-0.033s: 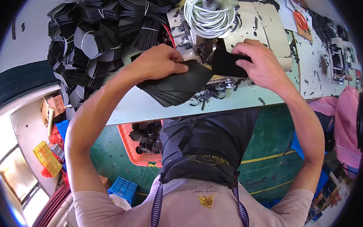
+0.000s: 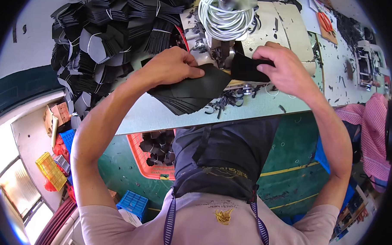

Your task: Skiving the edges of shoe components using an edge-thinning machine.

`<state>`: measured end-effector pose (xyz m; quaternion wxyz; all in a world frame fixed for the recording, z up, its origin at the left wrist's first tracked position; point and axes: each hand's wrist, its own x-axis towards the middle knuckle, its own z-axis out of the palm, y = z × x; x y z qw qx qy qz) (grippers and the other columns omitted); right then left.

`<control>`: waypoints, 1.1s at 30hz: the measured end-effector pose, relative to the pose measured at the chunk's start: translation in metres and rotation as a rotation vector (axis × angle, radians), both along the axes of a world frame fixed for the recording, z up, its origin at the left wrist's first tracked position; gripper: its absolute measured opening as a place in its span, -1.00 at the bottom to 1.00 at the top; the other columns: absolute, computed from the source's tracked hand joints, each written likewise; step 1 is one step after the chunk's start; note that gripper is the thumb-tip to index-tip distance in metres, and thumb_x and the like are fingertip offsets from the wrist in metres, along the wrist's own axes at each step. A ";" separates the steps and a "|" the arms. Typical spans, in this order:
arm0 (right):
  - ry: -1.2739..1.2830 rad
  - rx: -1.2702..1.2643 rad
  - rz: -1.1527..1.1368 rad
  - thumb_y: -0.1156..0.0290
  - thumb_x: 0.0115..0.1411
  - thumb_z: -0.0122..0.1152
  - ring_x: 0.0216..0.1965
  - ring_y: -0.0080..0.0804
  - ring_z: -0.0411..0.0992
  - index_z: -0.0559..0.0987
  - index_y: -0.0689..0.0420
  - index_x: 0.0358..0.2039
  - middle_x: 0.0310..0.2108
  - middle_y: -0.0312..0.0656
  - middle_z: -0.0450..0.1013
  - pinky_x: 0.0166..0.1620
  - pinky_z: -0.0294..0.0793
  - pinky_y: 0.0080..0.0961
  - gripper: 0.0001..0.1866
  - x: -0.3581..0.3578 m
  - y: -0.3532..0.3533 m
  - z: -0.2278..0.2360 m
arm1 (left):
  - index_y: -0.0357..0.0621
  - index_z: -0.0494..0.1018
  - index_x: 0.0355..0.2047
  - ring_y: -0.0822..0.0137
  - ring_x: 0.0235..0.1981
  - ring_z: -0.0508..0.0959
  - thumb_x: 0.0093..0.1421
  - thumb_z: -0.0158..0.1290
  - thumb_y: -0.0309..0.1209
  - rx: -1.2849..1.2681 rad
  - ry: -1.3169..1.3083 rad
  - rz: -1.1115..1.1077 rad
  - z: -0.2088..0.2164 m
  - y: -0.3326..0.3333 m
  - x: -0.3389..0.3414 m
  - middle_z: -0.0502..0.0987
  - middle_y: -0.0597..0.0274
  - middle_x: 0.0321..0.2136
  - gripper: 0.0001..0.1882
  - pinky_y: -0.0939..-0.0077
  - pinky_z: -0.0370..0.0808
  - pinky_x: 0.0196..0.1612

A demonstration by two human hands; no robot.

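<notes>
1. Pale worktable [image 2: 144, 116], cream machine [image 2: 273, 23] at the back, dark scraps scattered around.
2. Black piece [image 2: 247, 70] sits just right of the machine's foot; long axis roughly sideways, right end at the right hand [image 2: 288, 69]. Thumb and fingers pinch it.
3. Fanned dark stack [image 2: 197, 92] on the table's near edge, left of the foot. Long axis left-right, right end slightly farther back; pointed corner aims right, at the black piece.
4. Left hand [image 2: 174, 67]: fingers bent, thumb on top sheet; can't tell if they grip.
5. Tied black bundles [image 2: 104, 41] piled back left.
</notes>
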<state>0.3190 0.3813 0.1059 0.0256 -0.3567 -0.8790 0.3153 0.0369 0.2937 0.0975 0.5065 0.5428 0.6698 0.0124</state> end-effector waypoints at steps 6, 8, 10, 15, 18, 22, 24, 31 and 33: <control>0.062 -0.143 0.181 0.59 0.07 0.25 -0.03 -0.10 0.42 0.54 0.18 -0.25 -0.16 -0.11 0.46 0.07 0.38 -0.29 -0.80 -0.011 0.002 0.009 | -0.24 0.63 -0.30 0.38 -0.34 0.57 0.19 0.17 -0.16 0.074 0.075 -0.137 0.007 0.028 0.013 0.62 0.18 -0.45 -0.65 0.42 0.45 -0.19; 0.108 0.065 0.152 0.57 0.08 0.24 0.00 -0.04 0.41 0.55 0.18 -0.22 -0.20 -0.08 0.48 0.09 0.38 -0.25 -0.79 -0.019 -0.007 -0.002 | -0.26 0.62 -0.24 0.34 -0.27 0.59 0.20 0.16 -0.18 0.053 -0.018 -0.159 0.008 0.028 0.010 0.64 0.15 -0.38 -0.65 0.41 0.46 -0.12; 0.075 0.123 0.108 0.57 0.08 0.24 -0.01 -0.03 0.41 0.55 0.19 -0.22 -0.22 -0.08 0.48 0.07 0.38 -0.22 -0.78 -0.021 -0.006 -0.003 | -0.25 0.59 -0.12 0.33 -0.21 0.59 0.20 0.17 -0.24 0.065 -0.181 -0.174 0.008 0.017 0.001 0.64 0.12 -0.31 -0.64 0.43 0.45 -0.06; -0.088 -0.030 0.047 0.63 0.05 0.25 -0.09 -0.06 0.40 0.54 0.15 -0.27 -0.25 -0.11 0.46 0.01 0.38 -0.23 -0.80 -0.007 0.003 0.004 | -0.22 0.62 -0.20 0.36 -0.30 0.58 0.16 0.21 -0.22 0.027 0.044 -0.087 0.007 0.003 0.000 0.63 0.13 -0.39 -0.67 0.43 0.45 -0.15; -0.069 -0.247 0.109 0.64 0.03 0.25 -0.01 -0.08 0.38 0.53 0.18 -0.29 -0.17 -0.11 0.42 0.06 0.36 -0.28 -0.80 -0.006 0.015 0.019 | -0.23 0.62 -0.21 0.33 -0.32 0.58 0.15 0.22 -0.21 -0.058 0.149 -0.059 0.010 0.017 0.006 0.63 0.11 -0.41 -0.66 0.41 0.46 -0.16; 0.059 -0.108 0.170 0.64 0.06 0.22 0.04 -0.07 0.37 0.53 0.19 -0.22 -0.11 -0.05 0.40 0.12 0.35 -0.27 -0.76 -0.022 0.005 0.005 | -0.23 0.64 -0.23 0.32 -0.30 0.59 0.14 0.22 -0.22 0.098 -0.028 -0.111 0.003 0.022 0.006 0.64 0.10 -0.39 -0.68 0.44 0.47 -0.13; -0.021 0.077 0.094 0.63 0.07 0.20 0.02 -0.06 0.39 0.55 0.19 -0.17 -0.16 -0.07 0.45 0.10 0.38 -0.25 -0.73 -0.027 -0.005 0.007 | -0.25 0.65 -0.23 0.33 -0.31 0.59 0.15 0.22 -0.25 0.150 -0.230 -0.098 -0.002 0.010 -0.003 0.65 0.10 -0.38 -0.69 0.45 0.48 -0.14; -0.245 -0.204 0.122 0.65 0.06 0.18 0.03 -0.06 0.40 0.56 0.20 -0.18 -0.19 -0.09 0.47 0.10 0.36 -0.25 -0.73 -0.012 0.014 0.028 | -0.22 0.66 -0.18 0.35 -0.32 0.62 0.13 0.25 -0.24 0.044 0.154 -0.087 0.011 0.017 0.008 0.66 0.07 -0.38 -0.66 0.42 0.49 -0.18; 0.054 -0.132 0.274 0.66 0.06 0.17 0.01 -0.05 0.42 0.56 0.20 -0.18 -0.22 -0.09 0.48 0.08 0.37 -0.24 -0.73 -0.012 0.014 0.014 | -0.17 0.66 -0.18 0.25 -0.26 0.64 0.11 0.24 -0.20 0.061 0.098 -0.069 0.007 0.020 0.011 0.67 0.04 -0.33 -0.65 0.39 0.50 -0.11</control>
